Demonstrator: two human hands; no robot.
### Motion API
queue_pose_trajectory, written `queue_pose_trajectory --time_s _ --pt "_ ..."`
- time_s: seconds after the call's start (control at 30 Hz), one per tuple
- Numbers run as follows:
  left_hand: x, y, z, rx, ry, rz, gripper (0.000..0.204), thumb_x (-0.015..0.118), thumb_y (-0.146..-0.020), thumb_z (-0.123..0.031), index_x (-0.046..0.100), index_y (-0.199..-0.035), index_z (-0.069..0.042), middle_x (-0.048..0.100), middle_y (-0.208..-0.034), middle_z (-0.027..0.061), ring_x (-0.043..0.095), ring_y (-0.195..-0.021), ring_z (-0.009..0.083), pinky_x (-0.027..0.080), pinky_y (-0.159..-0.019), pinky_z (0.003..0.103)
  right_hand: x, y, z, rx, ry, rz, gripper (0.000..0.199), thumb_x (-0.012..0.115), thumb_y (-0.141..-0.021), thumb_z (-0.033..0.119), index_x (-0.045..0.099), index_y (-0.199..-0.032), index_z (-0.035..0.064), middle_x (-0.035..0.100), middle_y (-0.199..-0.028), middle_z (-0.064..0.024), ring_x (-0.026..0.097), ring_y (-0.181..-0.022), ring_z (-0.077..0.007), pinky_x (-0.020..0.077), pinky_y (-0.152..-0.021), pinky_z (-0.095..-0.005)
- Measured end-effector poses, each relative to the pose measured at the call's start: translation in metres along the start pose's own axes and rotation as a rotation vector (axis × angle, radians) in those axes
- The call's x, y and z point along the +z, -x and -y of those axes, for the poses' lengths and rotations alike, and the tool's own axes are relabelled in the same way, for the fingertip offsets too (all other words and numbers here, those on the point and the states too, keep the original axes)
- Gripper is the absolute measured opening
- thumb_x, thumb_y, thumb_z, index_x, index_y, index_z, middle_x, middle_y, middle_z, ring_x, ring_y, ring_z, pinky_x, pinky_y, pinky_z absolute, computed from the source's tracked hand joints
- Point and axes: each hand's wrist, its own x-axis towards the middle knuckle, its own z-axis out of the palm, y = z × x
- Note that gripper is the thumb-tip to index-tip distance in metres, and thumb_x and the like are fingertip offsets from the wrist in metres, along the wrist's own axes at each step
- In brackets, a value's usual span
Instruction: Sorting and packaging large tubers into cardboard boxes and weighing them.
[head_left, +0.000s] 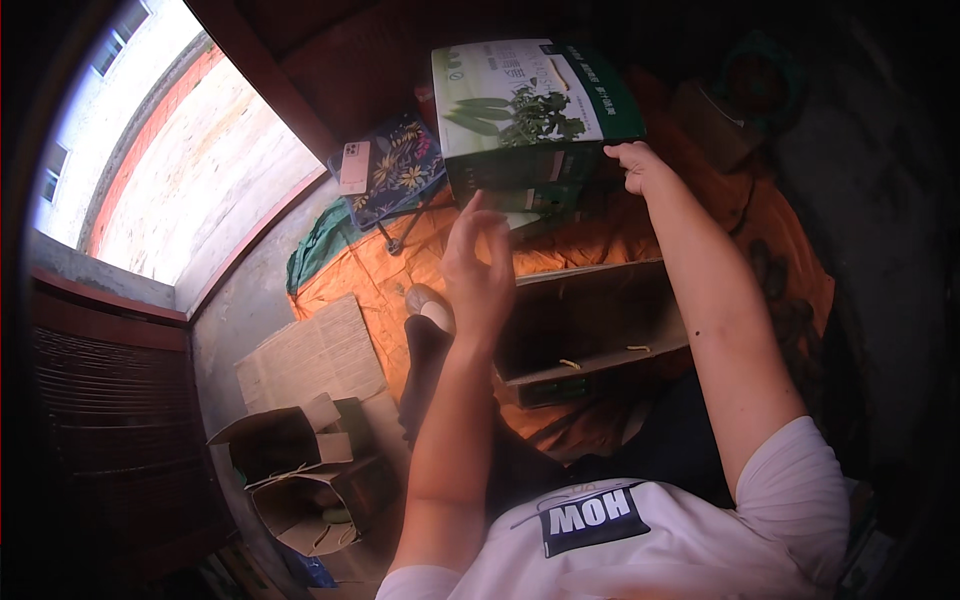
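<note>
A green and white printed cardboard box (545, 105), with pictures of green vegetables on it, is at the far middle. My right hand (634, 166) grips its near right corner, arm stretched out. Just below the box's near left corner, my left hand (482, 255) is raised with fingers apart, holding nothing; whether a fingertip touches the box cannot be told. Beneath the printed box another green surface shows, partly hidden. Nearer to me lies a long open cardboard box (600, 315) with a dark inside and two small yellowish strips at its near edge.
An orange sheet (350, 265) covers the floor. A phone (355, 167) rests on a folding stool (400, 170) with a floral seat. Two open cartons (320, 505) and flat cardboard (315, 355) lie at left. A doorway stands at upper left, dark round things (770, 270) at right.
</note>
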Motion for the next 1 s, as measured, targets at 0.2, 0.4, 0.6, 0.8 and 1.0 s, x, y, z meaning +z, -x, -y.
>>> queue_pose_trajectory --time_s 0.2,0.4,0.6,0.8,1.0 --pt "0.002 0.004 -0.005 -0.079 0.046 -0.031 0.017 0.064 -0.098 -0.009 0.067 -0.111 0.001 0.058 -0.142 0.0245 0.061 -0.127 0.0330 0.049 -0.104 0.043 -0.080 0.084 -0.021 -0.158 0.155 0.252 0.057 0.071 -0.095 0.016 0.049 -0.145 0.0016 0.049 -0.149 -0.0180 0.050 -0.135 -0.0265 0.0414 -0.110 -0.0389" --pt "0.035 0.010 -0.004 0.038 -0.016 -0.050 0.025 0.062 -0.103 -0.012 0.069 -0.085 0.004 0.063 -0.136 0.0222 0.063 -0.122 0.0228 0.048 -0.097 0.033 -0.309 0.164 -0.081 -0.185 0.230 -0.109 0.039 0.064 -0.101 0.017 0.058 -0.137 0.0031 0.067 -0.122 -0.0087 0.065 -0.110 -0.0165 0.0495 -0.097 -0.0309" --pt "0.072 0.029 -0.055 0.413 -0.165 -0.044 0.056 0.048 -0.101 0.002 0.031 -0.154 -0.002 0.032 -0.162 0.0192 0.036 -0.147 0.0374 0.039 -0.115 0.052 -0.460 0.251 -0.318 0.113 0.400 -0.453 0.032 0.059 -0.100 0.012 0.063 -0.130 0.0008 0.069 -0.120 -0.0110 0.065 -0.112 -0.0218 0.0484 -0.098 -0.0348" --pt "0.114 0.050 -0.177 0.903 0.323 -0.162 0.046 0.051 -0.101 -0.019 0.038 -0.145 -0.019 0.042 -0.156 0.0078 0.045 -0.143 0.0267 0.037 -0.115 0.061 -0.538 0.381 -0.629 0.511 0.135 -0.614 0.056 0.037 -0.106 0.047 0.060 -0.136 0.0059 0.064 -0.128 -0.0165 0.061 -0.118 -0.0293 0.0461 -0.103 -0.0425" --pt "0.137 0.086 -0.148 0.815 0.112 -0.050 0.044 0.048 -0.103 -0.027 0.046 -0.146 -0.019 0.047 -0.154 0.0093 0.042 -0.145 0.0267 0.027 -0.121 0.059 -0.502 0.504 -0.725 0.640 1.104 -0.415 0.060 0.040 -0.103 0.053 0.060 -0.131 0.0031 0.061 -0.132 -0.0234 0.058 -0.121 -0.0364 0.0450 -0.104 -0.0443"
